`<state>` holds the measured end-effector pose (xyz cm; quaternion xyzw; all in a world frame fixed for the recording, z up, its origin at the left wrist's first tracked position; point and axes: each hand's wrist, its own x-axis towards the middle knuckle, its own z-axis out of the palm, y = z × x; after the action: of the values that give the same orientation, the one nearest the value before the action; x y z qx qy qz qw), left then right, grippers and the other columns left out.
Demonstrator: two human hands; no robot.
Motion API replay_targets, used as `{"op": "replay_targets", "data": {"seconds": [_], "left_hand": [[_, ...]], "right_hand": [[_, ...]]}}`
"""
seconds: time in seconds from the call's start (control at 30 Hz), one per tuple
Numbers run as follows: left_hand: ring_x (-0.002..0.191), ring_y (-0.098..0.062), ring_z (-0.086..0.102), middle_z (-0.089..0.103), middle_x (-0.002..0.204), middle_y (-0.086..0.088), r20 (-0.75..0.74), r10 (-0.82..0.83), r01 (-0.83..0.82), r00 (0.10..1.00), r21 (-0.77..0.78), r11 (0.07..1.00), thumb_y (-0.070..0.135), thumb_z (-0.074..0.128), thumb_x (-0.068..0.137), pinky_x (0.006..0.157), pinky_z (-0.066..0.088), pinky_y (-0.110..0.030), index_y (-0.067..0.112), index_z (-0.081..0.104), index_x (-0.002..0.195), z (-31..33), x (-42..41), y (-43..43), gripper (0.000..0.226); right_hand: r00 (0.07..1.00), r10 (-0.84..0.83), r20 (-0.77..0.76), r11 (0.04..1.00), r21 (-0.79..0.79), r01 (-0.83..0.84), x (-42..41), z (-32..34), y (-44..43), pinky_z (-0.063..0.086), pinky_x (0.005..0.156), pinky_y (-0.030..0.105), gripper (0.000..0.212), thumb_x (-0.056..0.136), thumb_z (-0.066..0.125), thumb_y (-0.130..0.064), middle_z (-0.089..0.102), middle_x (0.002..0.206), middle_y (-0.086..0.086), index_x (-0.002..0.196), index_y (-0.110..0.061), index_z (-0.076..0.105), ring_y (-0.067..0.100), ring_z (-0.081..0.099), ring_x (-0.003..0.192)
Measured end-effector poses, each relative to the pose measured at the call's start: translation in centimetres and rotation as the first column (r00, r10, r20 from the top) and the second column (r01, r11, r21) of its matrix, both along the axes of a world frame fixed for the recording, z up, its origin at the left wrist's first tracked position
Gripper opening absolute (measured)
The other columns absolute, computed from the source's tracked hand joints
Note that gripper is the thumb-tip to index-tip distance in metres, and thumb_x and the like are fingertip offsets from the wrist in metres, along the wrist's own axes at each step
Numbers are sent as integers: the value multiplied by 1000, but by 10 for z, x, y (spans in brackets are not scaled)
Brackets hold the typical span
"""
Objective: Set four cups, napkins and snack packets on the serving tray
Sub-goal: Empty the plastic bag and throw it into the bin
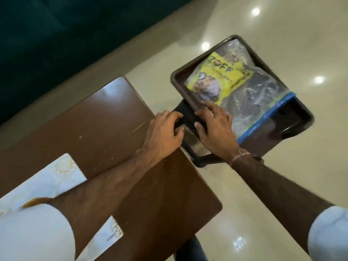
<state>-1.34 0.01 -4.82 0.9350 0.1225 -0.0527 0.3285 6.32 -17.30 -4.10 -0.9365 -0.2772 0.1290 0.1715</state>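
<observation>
Both hands' grip [188,125] clasps the tray [188,97] edge, snack packet [212,80] beyond.

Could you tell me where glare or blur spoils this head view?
Head view: ceiling lights glare as bright spots on the polished floor; the clear bag on the tray glints; the near sleeve is blurred; wide-angle tilt skews the table.

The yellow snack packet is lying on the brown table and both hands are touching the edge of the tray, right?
Not quite. The head view shows the yellow snack packet lying inside the tray, not on the brown table. The tray sits beside the table, over the floor. The rest holds: the left hand and right hand are both at the tray's near edge.
</observation>
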Motion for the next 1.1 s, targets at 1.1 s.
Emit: {"op": "replay_targets", "data": {"seconds": [1.1], "left_hand": [[103,-20,63,68,112,-2,-45,196,-199,980,-101,975,40,51,98,89,51,-41,22,72,112,-7,198,-25,31]], "right_hand": [[484,-440,-756,583,169,794,161,-13,-11,54,94,53,45,85,77,-21,68,117,28,112,12,65,43,65,109]]}}
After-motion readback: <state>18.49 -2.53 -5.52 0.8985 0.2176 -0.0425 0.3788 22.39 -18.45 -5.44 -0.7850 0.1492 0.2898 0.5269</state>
